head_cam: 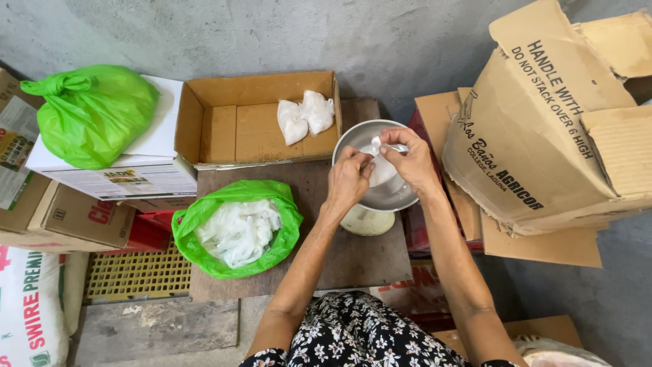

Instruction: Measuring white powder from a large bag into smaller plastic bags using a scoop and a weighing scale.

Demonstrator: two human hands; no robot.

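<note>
Small clear plastic bag [382, 167] of white powder or grains sits between both hands over the metal bowl [401, 197], and knotting it well, to my eye, calls for keeping the neck pinched high while the filled part hangs low, so nothing spills back into the bowl. Nearest the body, the left hand [348, 180] is curled closed, its fingertips gripping the side of the bag; the right hand [411, 158] is likewise closed, pinching the twisted top of the plastic between thumb and forefinger. A firm twist before the loop would probably hold the contents tight. The bag looks thin, glossy and see-through, bulging white at the bottom and crumpled at the neck. Left of the hands, on the dark wooden board [353, 261], an open green plastic bag [238, 228] holds loose clear plastic. Beyond it, a shallow cardboard box [224, 122] contains two filled white pouches [305, 117], lying touching each other. Farther left a knotted green bag [92, 112] rests on a white carton [136, 173]
</note>
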